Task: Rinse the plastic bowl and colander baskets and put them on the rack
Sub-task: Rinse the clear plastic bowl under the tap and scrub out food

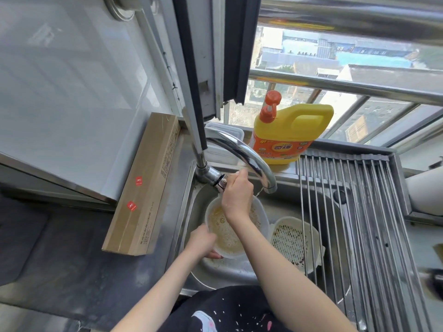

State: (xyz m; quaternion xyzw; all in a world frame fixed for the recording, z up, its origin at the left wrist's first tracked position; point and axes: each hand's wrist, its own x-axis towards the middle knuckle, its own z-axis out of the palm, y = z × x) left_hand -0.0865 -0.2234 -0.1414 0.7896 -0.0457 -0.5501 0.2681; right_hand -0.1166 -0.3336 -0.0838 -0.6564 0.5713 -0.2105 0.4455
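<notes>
We are only beginning — our left hand (202,238) is gripping the plastic bowl (236,226) under the faucet (242,149), our right hand (236,190) is pinching its handle (221,183). The colander basket (293,240) is waiting right of the faucet; the rack (374,212) is holding nothing.

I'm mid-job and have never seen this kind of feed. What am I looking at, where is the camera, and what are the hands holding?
There is no machine here: a person works with two bare hands, and the single picture comes from a camera on their head, looking down at a steel sink. The left hand holds the rim of a plastic bowl with yellowish residue inside. The right hand has its grip on the faucet handle; a thin stream falls from the faucet spout. A white colander basket sits in the sink, partly under the roll-up drying rack. A yellow detergent bottle stands on the sill.
</notes>
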